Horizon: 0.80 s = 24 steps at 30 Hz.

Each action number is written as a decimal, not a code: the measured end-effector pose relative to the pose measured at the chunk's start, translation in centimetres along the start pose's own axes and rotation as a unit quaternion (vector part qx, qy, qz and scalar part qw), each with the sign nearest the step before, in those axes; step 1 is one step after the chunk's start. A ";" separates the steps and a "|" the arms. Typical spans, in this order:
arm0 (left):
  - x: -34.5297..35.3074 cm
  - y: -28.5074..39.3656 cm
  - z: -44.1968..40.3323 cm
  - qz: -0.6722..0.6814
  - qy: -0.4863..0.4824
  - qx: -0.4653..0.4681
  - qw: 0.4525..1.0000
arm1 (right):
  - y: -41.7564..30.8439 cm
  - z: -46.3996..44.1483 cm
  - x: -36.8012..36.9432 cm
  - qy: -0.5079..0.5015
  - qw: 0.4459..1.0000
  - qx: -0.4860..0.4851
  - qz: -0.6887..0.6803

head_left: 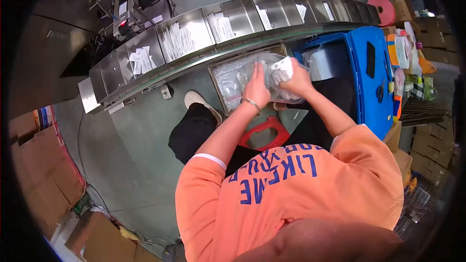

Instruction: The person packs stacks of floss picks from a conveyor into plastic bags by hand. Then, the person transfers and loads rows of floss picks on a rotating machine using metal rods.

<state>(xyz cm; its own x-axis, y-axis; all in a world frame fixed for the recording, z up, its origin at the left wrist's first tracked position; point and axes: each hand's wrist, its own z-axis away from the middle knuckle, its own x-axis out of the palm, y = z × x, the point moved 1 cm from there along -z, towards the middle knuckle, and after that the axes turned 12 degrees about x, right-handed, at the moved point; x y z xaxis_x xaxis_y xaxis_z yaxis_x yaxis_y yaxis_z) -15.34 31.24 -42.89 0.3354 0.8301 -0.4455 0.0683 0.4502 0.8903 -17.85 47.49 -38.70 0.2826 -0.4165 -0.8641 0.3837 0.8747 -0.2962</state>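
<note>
My right hand (299, 81) is closed around a bunch of small white printed packets (281, 70), held at a clear plastic bag (290, 96). Beside it my left hand (257, 88), with a bracelet at the wrist, lies against the bag with its fingers stretched out; its thumb is hidden. Below both hands stands a cardboard box (217, 89) lined with clear plastic, with clear bags (232, 83) inside. How far the packets are inside the bag I cannot tell.
A metal conveyor (241, 13) with compartments runs across the front, several holding white slips (177, 40). A blue bin (357, 75) stands at the right. A red stool (276, 125) is between the legs. Cardboard boxes (46, 184) line the left; tape rolls (381, 9) lie far right.
</note>
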 end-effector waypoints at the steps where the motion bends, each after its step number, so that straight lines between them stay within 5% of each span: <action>1: 0.7 -0.1 0.1 -0.012 0.007 0.034 0.999 | 0.1 -0.7 1.6 -0.023 0.999 -0.003 0.035; 4: 0.7 0.7 0.1 -0.007 -0.009 0.053 0.999 | 2.4 -5.8 7.9 -0.078 0.990 0.027 0.113; 6: 0.3 1.0 -0.2 0.005 -0.058 0.032 0.998 | 5.2 -9.4 11.3 -0.088 0.979 0.169 0.068; 9: 0.7 0.5 -0.1 0.005 -0.051 0.045 0.998 | 3.8 -10.4 15.0 -0.060 0.966 0.249 0.021; 14: 0.4 0.1 -0.2 -0.015 -0.051 0.043 0.998 | 3.2 -10.1 15.2 -0.084 0.961 0.261 0.042; 18: -1.0 0.3 -0.4 -0.012 -0.031 0.018 0.999 | 5.1 -10.0 8.3 -0.106 0.979 0.132 0.114; 20: -1.5 0.0 0.0 -0.036 -0.028 0.063 0.997 | 3.7 -8.1 -0.1 -0.286 0.936 0.043 0.201; 22: -2.0 -0.1 0.4 -0.039 -0.049 0.046 0.997 | 6.0 -6.8 -4.1 -0.196 0.969 -0.120 0.086; 24: -2.4 0.0 0.7 -0.034 -0.063 0.028 0.997 | 6.4 -7.7 -10.3 -0.258 0.953 -0.152 -0.050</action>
<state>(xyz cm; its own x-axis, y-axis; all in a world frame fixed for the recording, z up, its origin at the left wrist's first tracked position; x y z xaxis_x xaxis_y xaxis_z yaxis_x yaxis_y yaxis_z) -15.50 28.99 -41.79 0.4431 0.7491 -0.4925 0.1460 0.4818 0.8641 -25.11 59.28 -34.79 0.6830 -0.4993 -0.5331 0.1807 0.8227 -0.5390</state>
